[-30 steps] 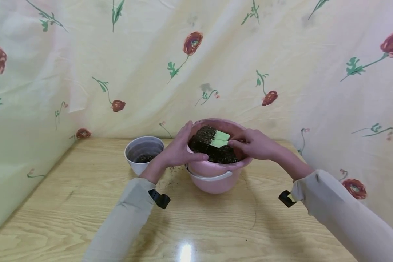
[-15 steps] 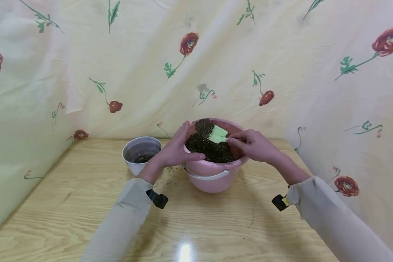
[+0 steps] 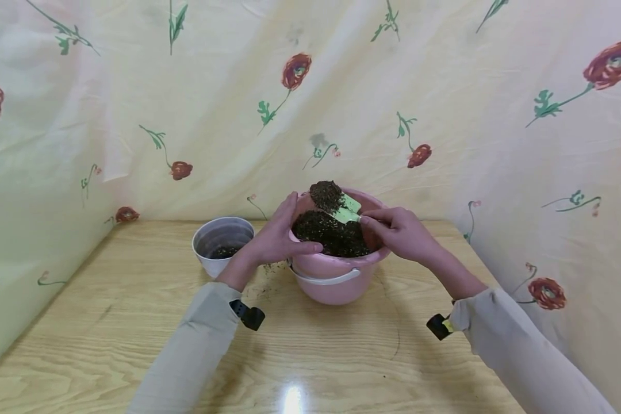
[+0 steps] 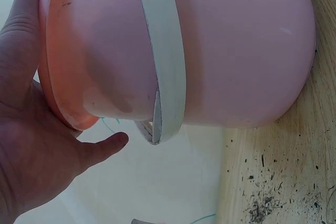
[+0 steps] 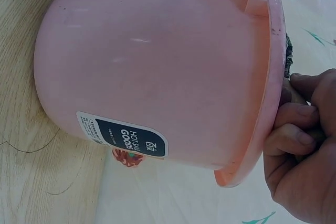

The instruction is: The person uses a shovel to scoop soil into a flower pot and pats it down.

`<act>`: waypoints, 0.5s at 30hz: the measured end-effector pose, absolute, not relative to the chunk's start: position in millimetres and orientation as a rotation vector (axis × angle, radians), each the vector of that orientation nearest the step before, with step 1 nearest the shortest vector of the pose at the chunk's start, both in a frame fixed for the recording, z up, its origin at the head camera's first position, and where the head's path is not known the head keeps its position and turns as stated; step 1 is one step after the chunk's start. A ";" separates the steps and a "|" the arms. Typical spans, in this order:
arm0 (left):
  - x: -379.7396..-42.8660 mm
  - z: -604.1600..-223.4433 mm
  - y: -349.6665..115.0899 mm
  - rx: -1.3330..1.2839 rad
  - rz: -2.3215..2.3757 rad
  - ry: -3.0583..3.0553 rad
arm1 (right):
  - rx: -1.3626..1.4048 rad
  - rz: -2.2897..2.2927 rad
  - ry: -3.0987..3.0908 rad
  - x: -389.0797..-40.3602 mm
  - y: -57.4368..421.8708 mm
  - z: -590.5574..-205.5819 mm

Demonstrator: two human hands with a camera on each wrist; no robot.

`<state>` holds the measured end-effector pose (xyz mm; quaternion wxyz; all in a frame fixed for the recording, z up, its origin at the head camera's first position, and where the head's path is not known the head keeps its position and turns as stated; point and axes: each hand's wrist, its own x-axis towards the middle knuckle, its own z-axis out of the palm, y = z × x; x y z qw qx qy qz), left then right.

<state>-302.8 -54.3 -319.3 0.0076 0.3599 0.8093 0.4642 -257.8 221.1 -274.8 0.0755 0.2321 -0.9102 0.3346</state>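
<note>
A pink bucket (image 3: 336, 287) with a white handle (image 4: 168, 61) stands upright, holding dark soil (image 3: 331, 236). My left hand (image 3: 276, 241) rests against its left rim with fingers stretched out and the thumb laid along the near rim. At the right rim, my right hand (image 3: 401, 230) pinches the handle of a green hand trowel (image 3: 348, 210). The trowel's blade bears a heap of brown soil (image 3: 326, 195) and points to the back left, above the soil in the bucket. In the right wrist view my curled fingers (image 5: 296, 135) sit right beside the rim.
Left of the bucket stands a white pot (image 3: 214, 266) with a little soil at its bottom. Soil crumbs (image 4: 262, 208) lie on the wooden table (image 3: 108, 322) between pot and bucket. A flowered cloth (image 3: 227, 115) hangs behind and along both sides.
The trowel has risen out of the bucket's soil, lifting its heaped load up to the far rim. My left hand has stayed on the rim.
</note>
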 end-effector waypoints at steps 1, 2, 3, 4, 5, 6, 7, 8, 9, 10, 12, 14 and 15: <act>-302.4 -319.5 -54.5 1.124 1.451 2.530 | 0.696 1.007 -2.728 -257.6 221.1 -275.1; -301.9 -319.6 -54.6 1.123 1.450 2.530 | 0.699 1.012 -2.727 -256.8 221.0 -275.0; -301.5 -319.7 -54.8 1.121 1.450 2.531 | 0.697 1.015 -2.726 -256.5 221.0 -275.2; -301.0 -319.5 -55.0 1.118 1.450 2.534 | 0.696 1.015 -2.725 -255.9 221.1 -275.4; -300.5 -319.4 -55.1 1.115 1.453 2.533 | 0.695 1.012 -2.725 -255.3 221.2 -275.6; -300.0 -319.5 -55.3 1.111 1.455 2.532 | 0.694 1.009 -2.724 -254.6 221.2 -275.6; -299.6 -319.4 -55.5 1.108 1.459 2.530 | 0.692 1.006 -2.723 -253.9 221.1 -275.6; -299.4 -319.3 -55.6 1.109 1.465 2.526 | 0.690 1.005 -2.722 -253.1 221.1 -275.5; -299.2 -319.2 -55.7 1.108 1.469 2.523 | 0.685 1.001 -2.721 -253.3 221.0 -275.9; -298.9 -319.1 -55.8 1.107 1.474 2.520 | 0.686 0.998 -2.721 -252.8 220.8 -275.8; -298.9 -319.2 -55.9 1.105 1.479 2.515 | 0.681 0.998 -2.720 -252.9 220.3 -275.9; -298.7 -319.2 -55.8 1.099 1.485 2.510 | 0.678 0.998 -2.722 -252.7 219.8 -275.9; -298.6 -319.3 -55.8 1.095 1.483 2.510 | 0.677 0.996 -2.723 -252.6 219.7 -276.0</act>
